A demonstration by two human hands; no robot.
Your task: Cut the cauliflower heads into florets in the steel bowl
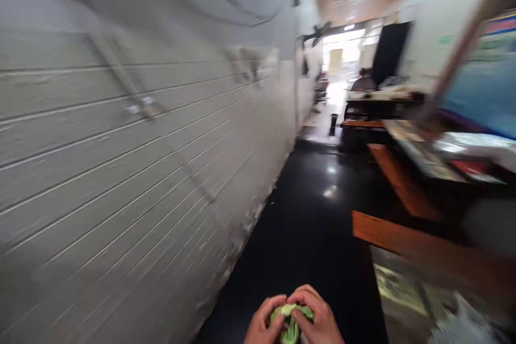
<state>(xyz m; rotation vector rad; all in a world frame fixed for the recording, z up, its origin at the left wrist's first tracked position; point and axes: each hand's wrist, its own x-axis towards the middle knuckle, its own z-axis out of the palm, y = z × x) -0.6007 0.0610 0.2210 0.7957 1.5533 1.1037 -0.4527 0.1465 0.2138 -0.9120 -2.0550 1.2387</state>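
Note:
At the bottom of the head view, my left hand and my right hand come together around a small, crumpled, pale-green bundle. Fingers of both hands curl over its top and sides, and both thumbs press on its near face. Blur hides whether it is leafy or cloth. The lower part of the bundle runs out of the frame. Both hands are in mid-air above the dark floor, touching neither the wall nor the furniture.
A pale, grooved wall runs along my left. On the right stand orange-brown benches and a cluttered table. Clear plastic lies at the lower right. Farther down the aisle are a dark bin and a seated person.

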